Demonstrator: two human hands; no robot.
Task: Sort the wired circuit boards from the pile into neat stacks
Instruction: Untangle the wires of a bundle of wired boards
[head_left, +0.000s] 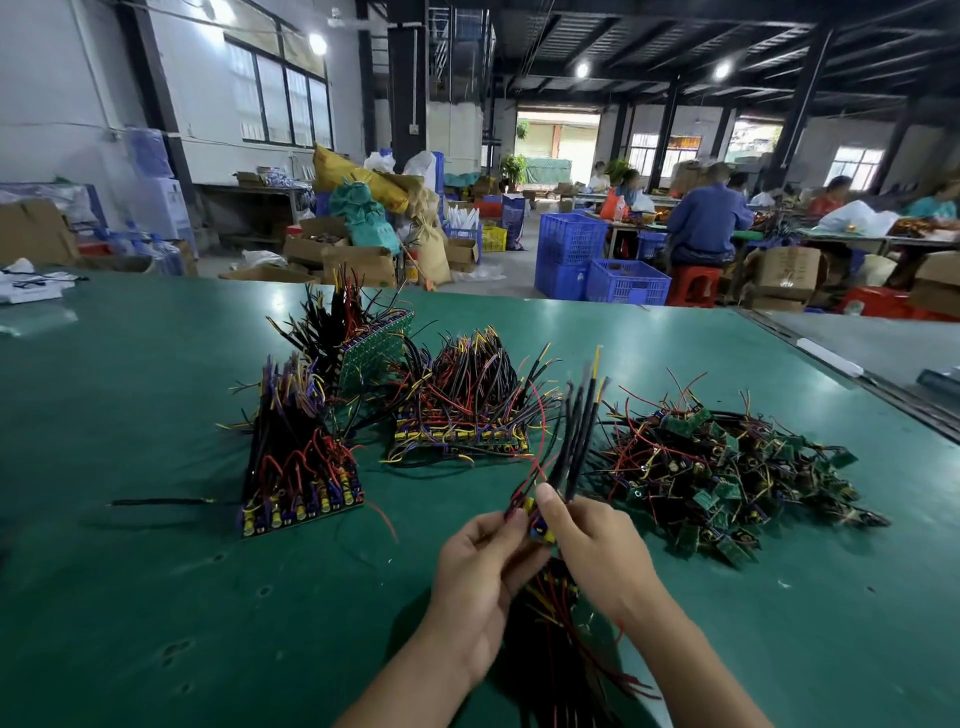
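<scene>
Bottom centre: dark bunch of wires (556, 654) on the green table (156, 597) under the wrists, red and black leads fanned toward the lower edge. Can't tell whether boards are attached.

Just above: left hand (483, 566) and right hand (597, 551) meet on a small bunch of boards (537, 525), yellow and blue parts showing between the fingers. Both hands are clamped on it. The left curls round from the left side; the right pinches, thumb on top. Its leads (576, 431) stand up and away from the person. My guess is that this squares the board edges and points all the wires one way, same as the stacks.

Right of the hands, mid frame: unsorted pile (717, 478), green boards lying every way, wires tangled. It sits on the right hand's side, handy for picking.

Left and centre: three stacks.
- Near stack (296, 467), boards packed side by side, wires up.
- Centre stack (462, 415), same layout, lower and wider.
- Far stack (363, 343), tilted, green undersides facing right.

Wires-up likely keeps the rows compact and the leads untangled.

A loose black wire (161, 502) lies left of the near stack.

Far: blue crates (597, 260), cardboard boxes (358, 262), people seated at benches at upper right. Box print is too small to read; no brand or marking legible on any board.
</scene>
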